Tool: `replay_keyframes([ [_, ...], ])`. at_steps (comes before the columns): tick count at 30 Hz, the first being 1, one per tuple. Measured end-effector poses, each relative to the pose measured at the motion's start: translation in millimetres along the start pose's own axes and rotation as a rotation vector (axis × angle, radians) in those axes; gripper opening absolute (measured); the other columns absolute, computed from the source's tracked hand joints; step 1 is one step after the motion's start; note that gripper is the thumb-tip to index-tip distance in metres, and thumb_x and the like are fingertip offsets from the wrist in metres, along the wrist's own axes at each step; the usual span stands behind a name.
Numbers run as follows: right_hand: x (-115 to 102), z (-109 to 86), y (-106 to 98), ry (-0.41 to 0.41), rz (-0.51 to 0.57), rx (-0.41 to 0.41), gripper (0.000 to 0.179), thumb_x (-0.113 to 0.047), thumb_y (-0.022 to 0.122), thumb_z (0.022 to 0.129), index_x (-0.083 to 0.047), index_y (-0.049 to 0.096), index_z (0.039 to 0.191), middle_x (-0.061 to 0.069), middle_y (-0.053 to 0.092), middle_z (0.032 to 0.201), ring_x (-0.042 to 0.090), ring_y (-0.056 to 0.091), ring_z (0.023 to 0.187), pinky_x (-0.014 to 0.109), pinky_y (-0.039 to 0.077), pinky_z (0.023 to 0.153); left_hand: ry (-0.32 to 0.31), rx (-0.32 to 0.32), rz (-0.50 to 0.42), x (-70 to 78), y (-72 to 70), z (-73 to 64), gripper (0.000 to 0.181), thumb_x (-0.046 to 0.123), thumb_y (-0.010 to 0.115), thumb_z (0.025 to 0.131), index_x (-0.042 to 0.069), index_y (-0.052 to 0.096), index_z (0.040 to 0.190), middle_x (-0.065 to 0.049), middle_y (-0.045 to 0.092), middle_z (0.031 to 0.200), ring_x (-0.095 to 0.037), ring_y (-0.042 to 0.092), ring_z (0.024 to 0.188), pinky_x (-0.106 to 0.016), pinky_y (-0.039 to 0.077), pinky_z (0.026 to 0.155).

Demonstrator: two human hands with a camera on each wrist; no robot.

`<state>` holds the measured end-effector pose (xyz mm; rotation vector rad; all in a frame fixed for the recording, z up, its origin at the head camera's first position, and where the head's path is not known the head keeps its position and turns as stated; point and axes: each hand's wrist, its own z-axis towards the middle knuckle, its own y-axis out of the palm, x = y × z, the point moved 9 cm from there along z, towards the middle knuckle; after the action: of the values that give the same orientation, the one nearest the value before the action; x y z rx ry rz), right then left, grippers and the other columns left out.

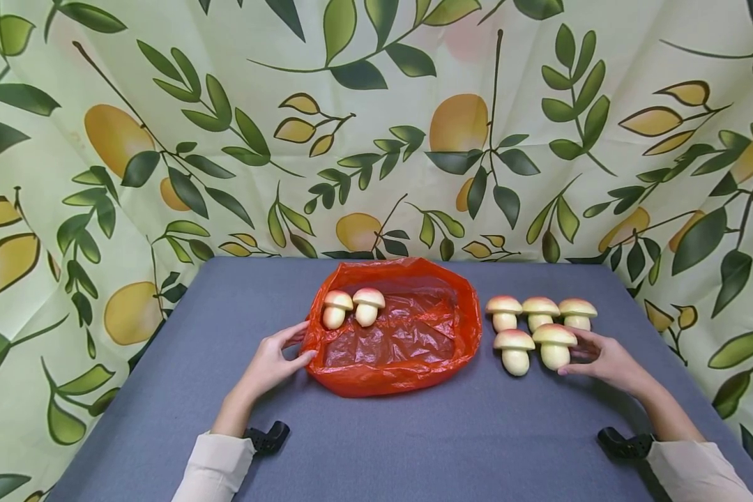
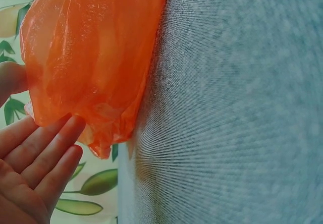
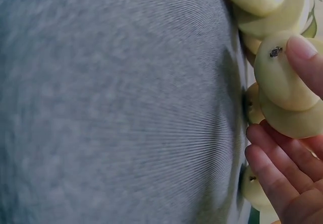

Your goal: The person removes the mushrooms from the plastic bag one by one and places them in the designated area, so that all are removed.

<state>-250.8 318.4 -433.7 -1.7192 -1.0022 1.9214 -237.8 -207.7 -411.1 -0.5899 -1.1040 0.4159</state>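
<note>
A red plastic bag (image 1: 392,382) stands wide open on the table, with two toy mushrooms (image 1: 369,307) inside at its back left. My left hand (image 1: 277,354) rests against the bag's left side, thumb and fingers spread; in the left wrist view the straight fingers (image 2: 53,166) touch the thin plastic. To the right of the bag, several more mushrooms (image 1: 513,348) with pale stems and reddish-cream caps stand in two rows. My right hand (image 1: 609,359) grips the front right mushroom (image 1: 553,345), its thumb on the stem (image 3: 280,72) and its fingers by the cap.
The grey-blue cloth table (image 1: 414,446) reaches back to a curtain (image 1: 376,174) printed with leaves and fruit, which also hangs along both sides. Black wrist devices (image 1: 268,438) sit on both wrists. Three mushrooms (image 1: 541,312) form the back row, close behind the gripped one.
</note>
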Motion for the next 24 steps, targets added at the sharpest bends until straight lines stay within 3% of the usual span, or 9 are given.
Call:
replay_keyframes([
  [12,7.4,-2.8,4.6,0.012,-0.028,-0.011,0.082,-0.011,0.083,0.071,0.018,0.04,0.135,0.041,0.052,0.127,-0.026,0.046,0.087,0.009,0.054,0.074,0.002,-0.003,-0.005,1.0,0.7,-0.1,0.054,0.004,0.075,0.079,-0.009,0.056,0.128,-0.026,0.069,0.114,-0.037,0.069,0.102,-0.048,0.057,0.091],
  [24,4.1,-1.5,5.7,0.004,-0.076,-0.003,0.083,-0.015,0.085,0.07,0.016,0.043,0.134,0.039,0.055,0.125,-0.028,0.042,0.089,0.004,0.047,0.074,-0.007,-0.005,-0.013,0.0,1.4,0.5,0.054,0.003,0.075,0.079,-0.009,0.056,0.128,-0.026,0.069,0.113,-0.038,0.068,0.103,-0.049,0.056,0.092],
])
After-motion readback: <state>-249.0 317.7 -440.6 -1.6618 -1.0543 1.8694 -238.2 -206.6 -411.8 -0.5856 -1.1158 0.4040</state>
